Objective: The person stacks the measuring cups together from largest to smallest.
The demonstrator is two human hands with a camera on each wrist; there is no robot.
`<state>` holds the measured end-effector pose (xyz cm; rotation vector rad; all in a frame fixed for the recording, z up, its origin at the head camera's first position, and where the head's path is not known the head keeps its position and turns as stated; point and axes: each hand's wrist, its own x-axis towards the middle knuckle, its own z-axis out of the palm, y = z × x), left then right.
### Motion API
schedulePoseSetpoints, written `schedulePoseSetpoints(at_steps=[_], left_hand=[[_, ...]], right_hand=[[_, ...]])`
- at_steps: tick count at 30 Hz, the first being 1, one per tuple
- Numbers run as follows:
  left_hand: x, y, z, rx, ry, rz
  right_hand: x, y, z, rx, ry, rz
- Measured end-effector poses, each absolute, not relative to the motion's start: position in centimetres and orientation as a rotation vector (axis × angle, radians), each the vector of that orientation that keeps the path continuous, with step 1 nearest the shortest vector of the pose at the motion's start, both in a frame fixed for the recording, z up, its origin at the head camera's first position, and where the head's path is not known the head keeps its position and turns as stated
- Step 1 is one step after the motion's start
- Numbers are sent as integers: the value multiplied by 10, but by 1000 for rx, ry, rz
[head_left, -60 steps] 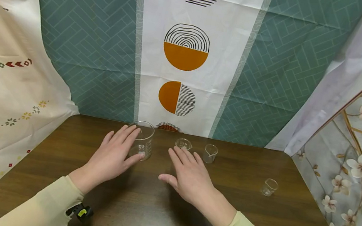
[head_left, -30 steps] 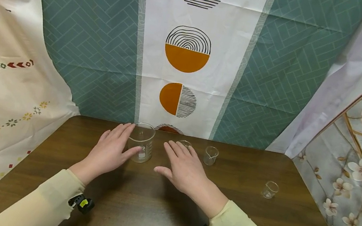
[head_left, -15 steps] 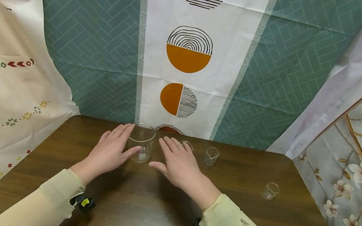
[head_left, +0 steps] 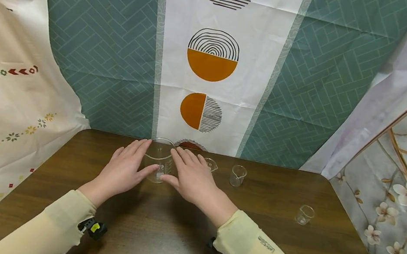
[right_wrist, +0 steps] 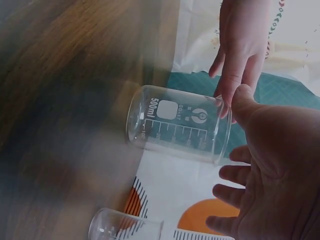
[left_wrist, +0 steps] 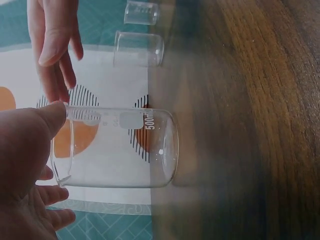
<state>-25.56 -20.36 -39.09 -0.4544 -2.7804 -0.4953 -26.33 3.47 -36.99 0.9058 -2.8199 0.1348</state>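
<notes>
A large clear glass beaker (head_left: 159,155), marked 500ml, stands upright near the back of the table, left of centre. My left hand (head_left: 122,172) lies along its left side with straight fingers, and the thumb touches or nearly touches the front of the glass. From the other side, my right hand (head_left: 193,178) reaches toward the rim, fingers extended, thumb pointing left at the glass. In the right wrist view the printed scale of the beaker (right_wrist: 172,127) shows, with both thumbs near its rim. Whether the right fingertips touch the glass I cannot tell.
Behind my right hand stands a smaller beaker (head_left: 212,165), partly hidden. Farther right are another small beaker (head_left: 237,177) and a third (head_left: 304,215) near the right side. Patterned cloth (head_left: 203,114) hangs along the back edge of the dark wooden table (head_left: 257,240).
My right hand has moved left, from in front of the smaller beaker to the large beaker's right side. The left hand has stayed beside the large beaker.
</notes>
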Motion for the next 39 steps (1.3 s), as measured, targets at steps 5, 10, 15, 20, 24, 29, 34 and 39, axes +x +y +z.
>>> schedulePoseSetpoints(at_steps=[5,10,15,20,24,29,34,39], left_hand=[[-256,-204,-392,-454,-2786,-490],[-256,-204,-391,-457,-2791,-498],[-254,-203,-390,-456,-2791,-502],[-253,-202,-390,-461,-2794,-501],[-251,-201,-390,-465,-2795,-498],[-249,-199,-390,-470,-2795,-501],[-244,-195,-389,-483,-2779,-509],[-239,-192,-389,-498,-2762,-511]], right_hand=[[-267,29,-370,910,-2851,120],[-269,29,-370,905,-2880,129],[-270,30,-369,923,-2874,144],[-271,32,-370,939,-2855,149],[-269,35,-371,950,-2848,155],[-266,39,-371,961,-2835,172],[-261,42,-370,967,-2823,174],[-256,46,-371,978,-2819,183]])
